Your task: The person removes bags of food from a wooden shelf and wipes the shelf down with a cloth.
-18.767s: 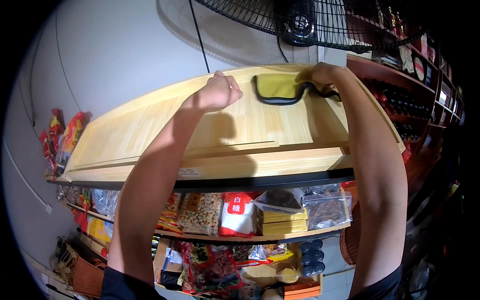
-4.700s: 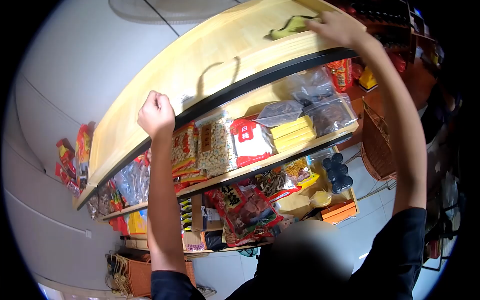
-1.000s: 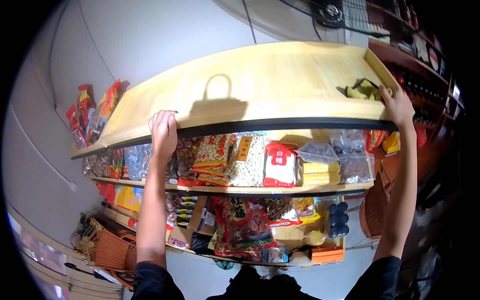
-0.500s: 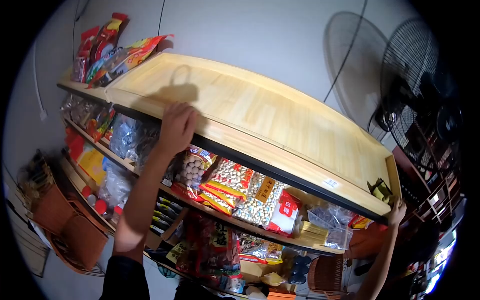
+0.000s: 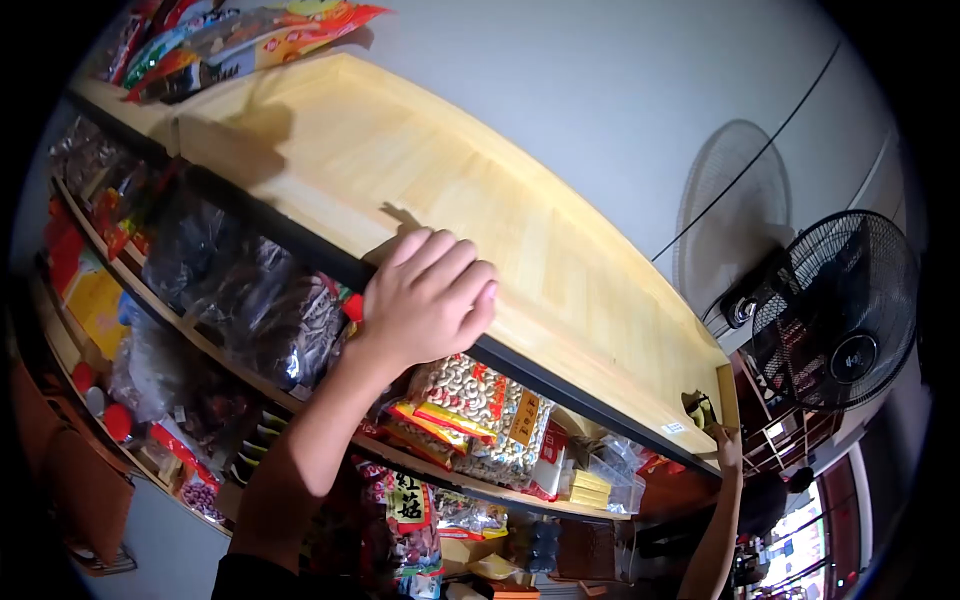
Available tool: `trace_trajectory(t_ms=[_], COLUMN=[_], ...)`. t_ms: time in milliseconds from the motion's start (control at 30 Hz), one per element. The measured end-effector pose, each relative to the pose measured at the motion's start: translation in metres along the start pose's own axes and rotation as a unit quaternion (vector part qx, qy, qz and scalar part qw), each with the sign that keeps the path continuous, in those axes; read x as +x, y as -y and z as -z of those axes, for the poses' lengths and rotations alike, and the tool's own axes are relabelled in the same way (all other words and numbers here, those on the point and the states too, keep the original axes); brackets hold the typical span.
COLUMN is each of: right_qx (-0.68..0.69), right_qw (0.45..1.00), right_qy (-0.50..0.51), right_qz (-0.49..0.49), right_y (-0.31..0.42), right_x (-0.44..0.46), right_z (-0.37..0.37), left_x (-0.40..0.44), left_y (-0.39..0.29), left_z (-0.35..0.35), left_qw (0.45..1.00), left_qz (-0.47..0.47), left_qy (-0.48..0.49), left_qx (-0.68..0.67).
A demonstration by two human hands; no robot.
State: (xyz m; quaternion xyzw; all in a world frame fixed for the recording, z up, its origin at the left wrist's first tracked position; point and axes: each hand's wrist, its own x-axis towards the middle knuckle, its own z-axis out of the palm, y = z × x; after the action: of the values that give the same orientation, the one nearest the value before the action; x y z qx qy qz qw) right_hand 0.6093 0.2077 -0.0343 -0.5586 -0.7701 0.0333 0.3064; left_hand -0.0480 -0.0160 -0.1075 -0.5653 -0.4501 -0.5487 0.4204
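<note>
My left hand (image 5: 428, 295) is on the front edge of the top wooden shelf (image 5: 430, 180), near its middle. Its fingers are bent and close together over the rim, and the palm side is hidden. Far to the right, my right hand (image 5: 728, 447) is closed around the shelf's front right corner; its fingers show only in part. Beside it in that corner lies a small crumpled yellow-green thing (image 5: 699, 408), its kind unclear. A white label (image 5: 674, 427) is stuck on the front rim. Just under my left hand is a bag of cashews (image 5: 458, 390).
Lower tiers hold bagged dry goods, including a red packet (image 5: 408, 510) and dark clear bags (image 5: 290, 330). Snack bags (image 5: 260, 40) lie at the shelf's left end. A black fan (image 5: 838, 310) stands at the right, and a brown basket (image 5: 85, 500) at lower left.
My left hand has moved right along the shelf's front edge. The view has shifted and tilted, bringing more of the fan into sight. My right hand stays at the corner.
</note>
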Motion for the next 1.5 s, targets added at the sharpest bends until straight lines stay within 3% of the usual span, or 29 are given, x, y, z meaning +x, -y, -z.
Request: trace_trajectory(t_ms=[100, 167, 333, 533, 700, 833, 900, 1033, 1100, 1267, 1500], right_qx=[-0.075, -0.111, -0.138, -0.153, -0.089, -0.069, -0.013, 0.002, -0.069, -0.051, -0.132], right_qw=[0.997, 0.987, 0.975, 0.965, 0.962, 0.967, 0.983, 0.988, 0.994, 0.997, 0.989], right_qy=[0.020, 0.116, 0.164, 0.202, 0.249, 0.223, 0.163, 0.088, 0.022, 0.022, 0.004], right_qz=[0.000, 0.018, -0.054, -0.063, -0.076, -0.099, -0.085, -0.123, -0.079, -0.046, -0.067], right_y=[0.055, 0.089, 0.097, 0.134, 0.154, 0.159, 0.161, 0.118, 0.115, 0.122, 0.137], right_x=[-0.003, 0.000, 0.005, 0.003, 0.010, 0.001, -0.004, 0.015, 0.020, 0.028, 0.033], right_z=[-0.003, -0.005, -0.010, -0.017, -0.022, -0.026, -0.032, -0.038, -0.044, -0.050, -0.059], left_x=[-0.005, -0.008, -0.005, -0.008, -0.003, 0.001, 0.002, 0.001, 0.002, 0.004, 0.005], left_y=[0.003, 0.005, 0.002, 0.005, 0.002, -0.002, -0.003, -0.003, -0.003, -0.004, -0.004], left_z=[-0.006, -0.010, -0.001, -0.007, 0.002, 0.005, 0.003, 0.005, 0.005, 0.008, 0.009], left_qw=[1.000, 0.998, 1.000, 0.999, 0.999, 0.999, 0.999, 0.999, 0.999, 0.998, 0.998], left_qz=[-0.013, -0.027, -0.009, -0.012, 0.002, 0.008, 0.008, 0.015, 0.008, 0.020, 0.010], left_qy=[-0.002, 0.018, 0.012, 0.041, 0.046, 0.016, 0.016, 0.024, 0.024, 0.038, 0.045], left_qx=[0.027, 0.059, 0.010, 0.005, -0.008, -0.035, -0.038, -0.037, -0.041, -0.052, -0.037])
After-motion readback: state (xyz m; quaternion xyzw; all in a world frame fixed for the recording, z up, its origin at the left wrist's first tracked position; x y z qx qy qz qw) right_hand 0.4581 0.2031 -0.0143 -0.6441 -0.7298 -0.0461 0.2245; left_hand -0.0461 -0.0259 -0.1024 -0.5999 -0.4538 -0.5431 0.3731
